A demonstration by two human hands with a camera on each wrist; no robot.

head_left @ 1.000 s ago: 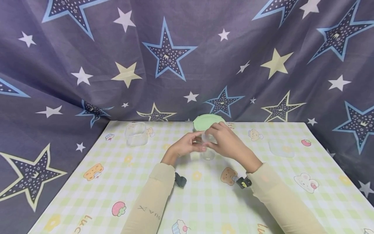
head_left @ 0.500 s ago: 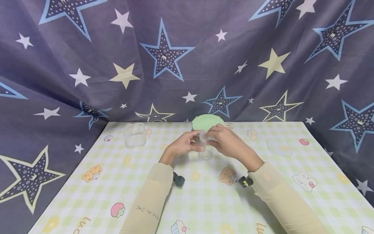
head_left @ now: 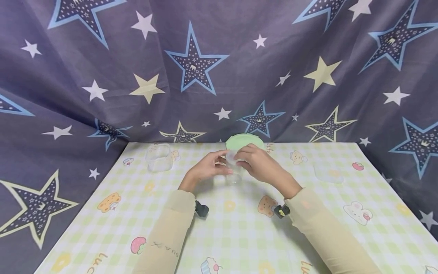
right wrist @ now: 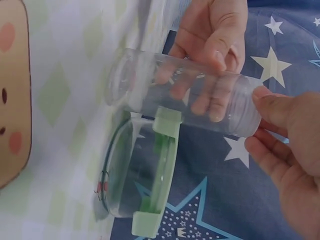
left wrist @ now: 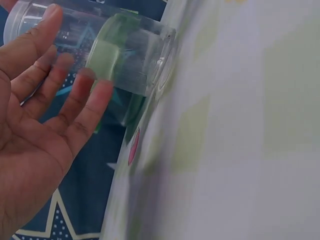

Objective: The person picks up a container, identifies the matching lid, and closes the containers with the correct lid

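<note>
A clear cylindrical plastic jar [right wrist: 192,92] stands with its base at or close to the tablecloth. My left hand [head_left: 207,167] holds its side, thumb on one face and fingers round the other in the right wrist view. The jar's translucent screw lid [right wrist: 245,107] sits at its mouth. My right hand [head_left: 258,163] pinches the lid's rim between thumb and fingers. Behind the jar is a clear food container [right wrist: 132,170] with a green clip lid [head_left: 243,141]; the hands partly hide it in the head view.
A clear, squarish open container [head_left: 159,158] is at the back left of the table. A thin, transparent flat piece, perhaps a lid [head_left: 328,174], lies on the right. The checked tablecloth [head_left: 219,236] covers the table, and a starry curtain [head_left: 219,45] hangs behind it.
Both hands and the jar have shifted slightly left. The right fingers have turned a little at the lid. The containers around them stay where they were.
</note>
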